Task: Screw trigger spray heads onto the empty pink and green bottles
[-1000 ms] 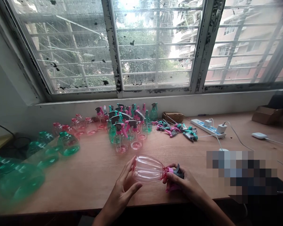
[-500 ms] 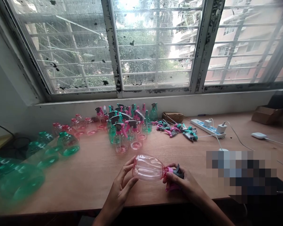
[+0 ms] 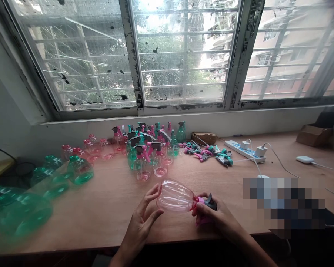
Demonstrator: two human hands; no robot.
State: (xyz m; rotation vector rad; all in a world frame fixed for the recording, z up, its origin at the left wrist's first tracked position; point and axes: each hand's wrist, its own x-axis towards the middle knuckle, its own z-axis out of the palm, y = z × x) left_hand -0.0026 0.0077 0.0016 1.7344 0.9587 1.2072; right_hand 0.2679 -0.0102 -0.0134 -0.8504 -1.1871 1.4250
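Observation:
A clear pink spray bottle (image 3: 176, 195) lies sideways in the air above the table's front part, its base to the left. My right hand (image 3: 211, 212) is closed around its neck and the pink and dark grey spray head (image 3: 210, 202). Part of that head is hidden by my fingers. At the base end, my left hand (image 3: 143, 215) is cupped loosely, fingertips on the far side and thumb at the near lower edge. The palm stays apart from the bottle.
Finished-looking spray bottles (image 3: 156, 163) with heads stand behind the hands. Loose spray heads (image 3: 208, 152) lie right of them. Green bottles (image 3: 80, 171) and pink bottles (image 3: 92, 150) without heads stand left. A power strip (image 3: 244, 151) with cables lies right, near a cardboard box (image 3: 314, 135).
The bottle's base end has tipped up slightly and the bottle seems turned a little. Both hands stay in nearly the same place.

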